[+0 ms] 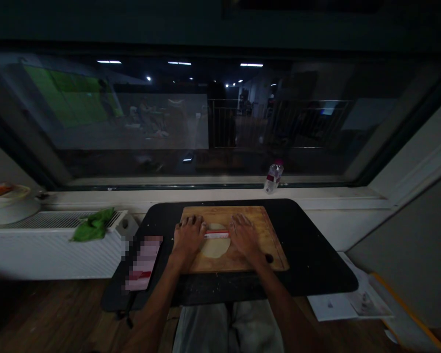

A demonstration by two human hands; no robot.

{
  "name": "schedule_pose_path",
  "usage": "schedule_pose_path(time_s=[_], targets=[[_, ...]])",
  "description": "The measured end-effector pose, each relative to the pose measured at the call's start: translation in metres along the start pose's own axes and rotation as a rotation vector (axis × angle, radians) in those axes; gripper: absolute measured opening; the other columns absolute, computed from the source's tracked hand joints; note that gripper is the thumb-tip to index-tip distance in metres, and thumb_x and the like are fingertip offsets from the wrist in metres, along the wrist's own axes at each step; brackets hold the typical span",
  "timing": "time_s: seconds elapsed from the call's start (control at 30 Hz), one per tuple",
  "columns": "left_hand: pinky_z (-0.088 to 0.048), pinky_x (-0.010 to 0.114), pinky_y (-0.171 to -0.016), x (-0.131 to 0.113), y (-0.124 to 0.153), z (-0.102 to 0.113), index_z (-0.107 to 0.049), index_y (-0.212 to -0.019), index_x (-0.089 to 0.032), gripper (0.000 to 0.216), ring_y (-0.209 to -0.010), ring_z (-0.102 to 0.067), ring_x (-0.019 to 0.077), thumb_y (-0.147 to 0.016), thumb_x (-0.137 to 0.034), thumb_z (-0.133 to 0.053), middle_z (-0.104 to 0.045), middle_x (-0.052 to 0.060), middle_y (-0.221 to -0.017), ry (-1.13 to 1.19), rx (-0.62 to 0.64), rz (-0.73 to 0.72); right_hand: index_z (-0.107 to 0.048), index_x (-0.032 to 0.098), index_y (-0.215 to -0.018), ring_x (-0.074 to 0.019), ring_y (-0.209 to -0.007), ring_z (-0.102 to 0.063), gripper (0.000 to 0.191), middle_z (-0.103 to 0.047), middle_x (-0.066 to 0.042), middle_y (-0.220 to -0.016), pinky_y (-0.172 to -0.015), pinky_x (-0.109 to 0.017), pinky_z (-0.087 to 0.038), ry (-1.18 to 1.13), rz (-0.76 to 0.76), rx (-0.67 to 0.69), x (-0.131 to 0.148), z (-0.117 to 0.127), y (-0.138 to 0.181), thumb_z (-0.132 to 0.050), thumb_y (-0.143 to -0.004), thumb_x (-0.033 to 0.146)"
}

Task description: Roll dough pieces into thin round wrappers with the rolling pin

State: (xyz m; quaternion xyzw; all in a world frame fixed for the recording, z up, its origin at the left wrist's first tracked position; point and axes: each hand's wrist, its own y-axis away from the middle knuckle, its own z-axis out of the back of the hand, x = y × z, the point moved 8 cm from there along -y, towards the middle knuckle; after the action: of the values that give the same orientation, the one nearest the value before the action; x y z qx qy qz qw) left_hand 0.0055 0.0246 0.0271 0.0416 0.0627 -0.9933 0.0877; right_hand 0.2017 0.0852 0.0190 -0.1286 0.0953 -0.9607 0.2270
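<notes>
A flat, roughly round sheet of pale dough lies on a wooden cutting board. Across its upper part runs a short rolling pin, with a red and white band showing between my hands. My left hand is palm down over the pin's left end, fingers pointing away from me. Over the right end, my right hand presses in the same way. Both ends of the pin are hidden under the hands.
The board rests on a black table with a few crumbs. A pink and red phone-shaped item, partly pixelated, lies left. A bottle stands on the windowsill. A green cloth drapes over the radiator.
</notes>
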Motion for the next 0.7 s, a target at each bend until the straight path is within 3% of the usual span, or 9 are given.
schedule_pose_path(time_s=[0.23, 0.43, 0.7], targets=[[-0.045, 0.058, -0.112, -0.01, 0.031, 0.013, -0.063, -0.149, -0.026, 0.051, -0.143, -0.054, 0.0377, -0.112, -0.035, -0.03, -0.059, 0.016, -0.16, -0.043, -0.015, -0.09, -0.072, 0.013, -0.141, -0.0258, -0.148, -0.051, 0.047, -0.067, -0.014, -0.152, -0.13, -0.04, -0.026, 0.024, 0.046, -0.03, 0.008, 0.007, 0.017, -0.036, -0.114, 0.027], [-0.044, 0.056, -0.114, -0.006, 0.046, 0.011, -0.055, -0.159, -0.026, 0.056, -0.14, -0.057, 0.0354, -0.113, -0.043, -0.027, -0.064, 0.012, -0.156, -0.021, -0.046, -0.048, -0.067, 0.013, -0.149, -0.0254, -0.15, -0.05, 0.048, -0.061, -0.015, -0.16, -0.129, -0.04, -0.029, 0.02, 0.027, -0.017, 0.012, 0.015, 0.036, -0.036, -0.115, 0.029], [-0.042, 0.05, -0.119, 0.0, 0.07, 0.003, -0.058, -0.157, -0.029, 0.053, -0.15, -0.052, 0.0289, -0.114, -0.041, -0.029, -0.068, 0.009, -0.154, 0.023, -0.104, -0.156, -0.062, 0.018, -0.155, -0.0274, -0.154, -0.047, 0.05, -0.059, -0.013, -0.162, -0.13, -0.05, -0.028, -0.063, 0.018, -0.132, 0.013, 0.022, 0.074, -0.035, -0.115, 0.03]])
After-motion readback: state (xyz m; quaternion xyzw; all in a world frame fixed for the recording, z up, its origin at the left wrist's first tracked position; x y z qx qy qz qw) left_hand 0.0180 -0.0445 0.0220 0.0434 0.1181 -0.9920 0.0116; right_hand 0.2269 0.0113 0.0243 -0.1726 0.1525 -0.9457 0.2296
